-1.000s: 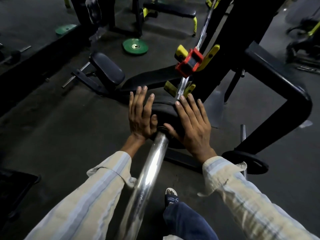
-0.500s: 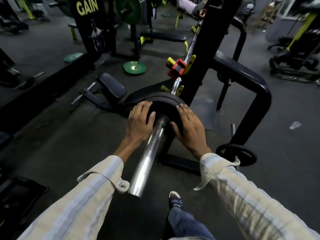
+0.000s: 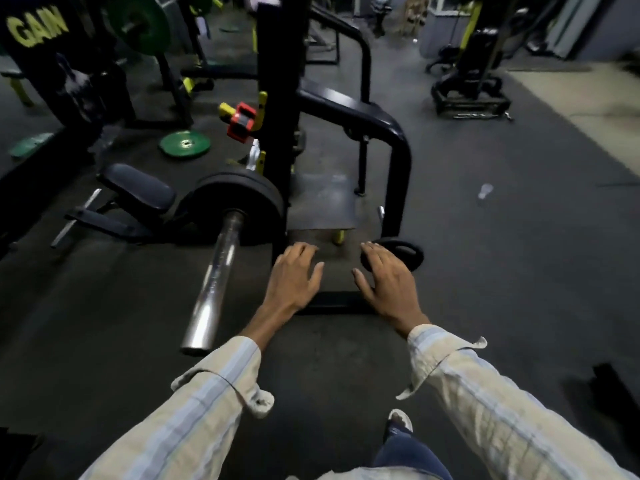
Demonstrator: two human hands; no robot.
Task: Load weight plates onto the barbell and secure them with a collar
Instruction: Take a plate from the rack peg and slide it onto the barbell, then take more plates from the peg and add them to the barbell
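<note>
Rubber flooring [image 3: 485,254], dark and scuffed, covers a dim gym crowded with black racks and benches; a green plate [image 3: 184,144] lies flat at far left. On the chrome barbell [image 3: 214,278] sits a black weight plate [image 3: 235,199], pushed up against the rack upright [image 3: 277,98], with a red collar [image 3: 240,123] farther along the bar. Left hand [image 3: 294,277] and right hand [image 3: 388,282] hover palm-down with fingers spread, holding nothing. A smaller black plate [image 3: 410,254] shows just beyond the right hand; contact is unclear.
</note>
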